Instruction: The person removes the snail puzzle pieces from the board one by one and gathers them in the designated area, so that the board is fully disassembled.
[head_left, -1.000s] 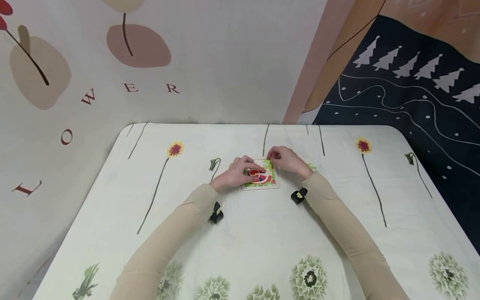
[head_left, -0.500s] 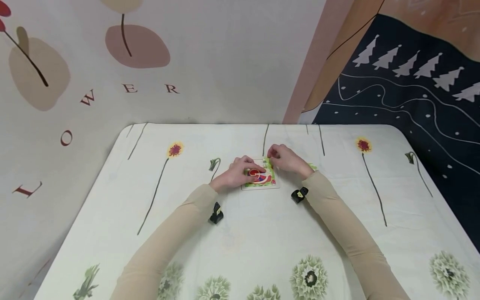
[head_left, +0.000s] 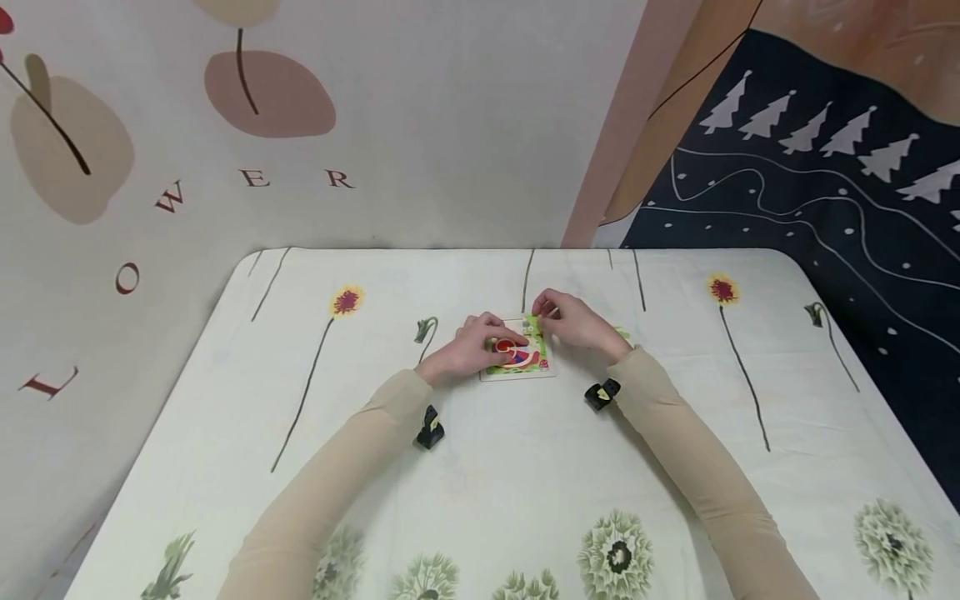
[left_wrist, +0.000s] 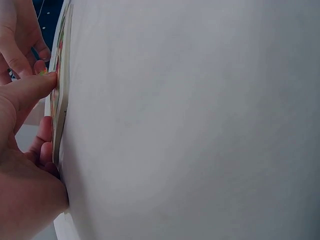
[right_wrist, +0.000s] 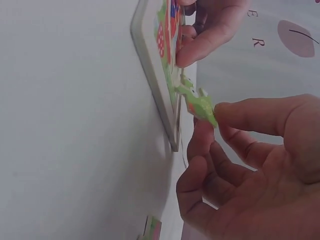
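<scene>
A small jigsaw puzzle board [head_left: 525, 377] with a pale rim lies flat on the table, bearing red, blue and green pieces. My left hand [head_left: 471, 346] rests over its left part; in the left wrist view, the thumb [left_wrist: 37, 86] presses on top and other fingers touch near the edge [left_wrist: 61, 125]. At the far right corner, my right hand [head_left: 572, 321] pinches a green puzzle piece [right_wrist: 200, 105] between thumb and index finger. That piece is tilted, one end low over the board [right_wrist: 150, 60]. My left hand hides part of the picture.
Another loose green piece [head_left: 623, 333] lies on the table beside my right wrist, and its end [right_wrist: 151, 229] shows low in the right wrist view. The white tablecloth [head_left: 510, 467] has printed flowers. A patterned fabric wall [head_left: 450, 167] stands behind the table.
My right hand stays at the board's far right corner, its fingers shifting slightly with the green piece. My left hand holds its place; the whole head view has shifted a little.
</scene>
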